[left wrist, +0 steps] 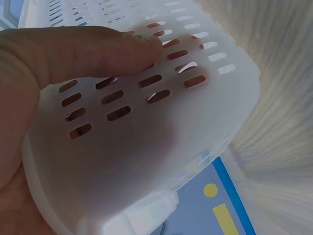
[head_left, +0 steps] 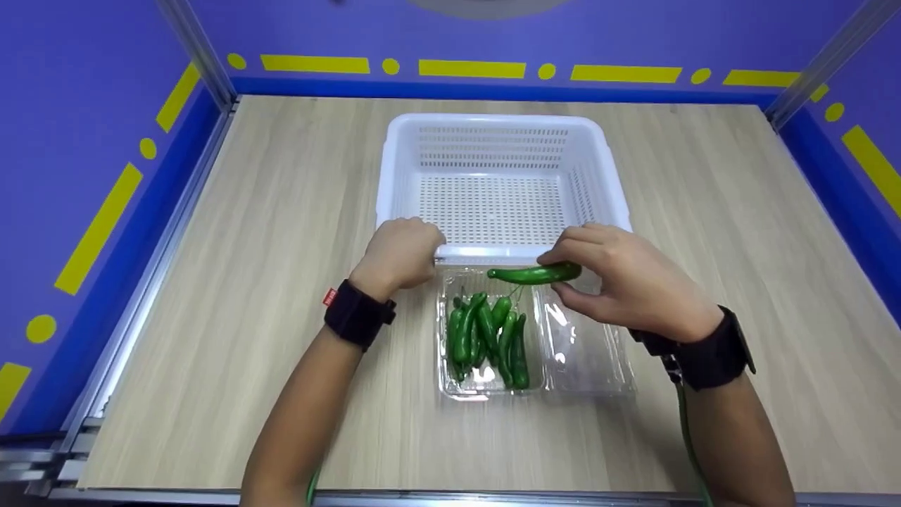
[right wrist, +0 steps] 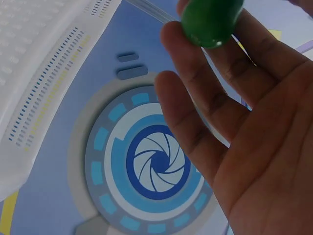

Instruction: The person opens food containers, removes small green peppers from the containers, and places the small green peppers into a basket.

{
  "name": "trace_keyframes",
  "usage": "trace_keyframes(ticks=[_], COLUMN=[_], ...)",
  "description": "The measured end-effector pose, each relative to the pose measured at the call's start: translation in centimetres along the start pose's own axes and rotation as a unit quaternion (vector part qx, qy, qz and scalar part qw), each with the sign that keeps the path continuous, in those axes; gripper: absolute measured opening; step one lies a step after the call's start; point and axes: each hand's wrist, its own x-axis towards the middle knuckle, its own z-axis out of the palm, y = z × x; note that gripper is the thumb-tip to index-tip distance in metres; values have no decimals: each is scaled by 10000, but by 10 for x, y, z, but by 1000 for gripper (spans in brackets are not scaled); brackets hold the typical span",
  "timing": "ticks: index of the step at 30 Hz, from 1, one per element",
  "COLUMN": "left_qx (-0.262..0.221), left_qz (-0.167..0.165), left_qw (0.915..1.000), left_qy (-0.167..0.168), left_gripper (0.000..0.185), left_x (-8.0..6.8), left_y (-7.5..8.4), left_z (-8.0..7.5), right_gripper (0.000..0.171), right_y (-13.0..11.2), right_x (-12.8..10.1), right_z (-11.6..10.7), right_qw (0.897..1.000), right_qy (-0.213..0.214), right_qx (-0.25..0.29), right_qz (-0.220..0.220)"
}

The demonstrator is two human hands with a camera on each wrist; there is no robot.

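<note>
A white perforated basket [head_left: 401, 151] sits on the wooden table, with nothing in it. My left hand [head_left: 400, 255] grips its near rim; the left wrist view shows the thumb [left wrist: 98, 51] lying on the slotted wall [left wrist: 146, 147]. In front of the basket lies an open clear clamshell box [head_left: 591, 359] with several green peppers [head_left: 488, 339] in its left half. My right hand [head_left: 619, 278] pinches one green pepper [head_left: 533, 274] by its end, lifted just above the box and close to the basket's rim. That pepper's tip [right wrist: 211, 20] shows between the fingertips in the right wrist view.
Blue walls with yellow marks enclose the wooden tabletop [head_left: 246, 282] on three sides, with metal rails at the left and right corners. The clamshell's lid half [head_left: 588, 348] lies flat to the right of the peppers.
</note>
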Motion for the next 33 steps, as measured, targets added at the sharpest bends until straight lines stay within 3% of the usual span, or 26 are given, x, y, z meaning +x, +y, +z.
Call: trace_keyframes(ticks=[4,16,24,33], left_qx=[-5,-112,-53,-87], left_qz=[-17,-54,-137,-31], left_qw=[10000,9999,9999,10000], left_qy=[14,-76,11,-38], left_gripper=[18,32,27,28], left_x=[-2,-1,-5,0], left_y=[-1,-1,-4,-2], left_z=[0,-1,-2,0], right_gripper=[21,25,27,31], right_y=[4,16,21,33], right_x=[1,-1,2,-2], right_z=[-1,-4,-4,-2], right_qw=[9999,9985,9972,9925], right_qy=[57,348,664,1102], right_qx=[-11,-161,-137,-126], right_qz=[83,383,305,516])
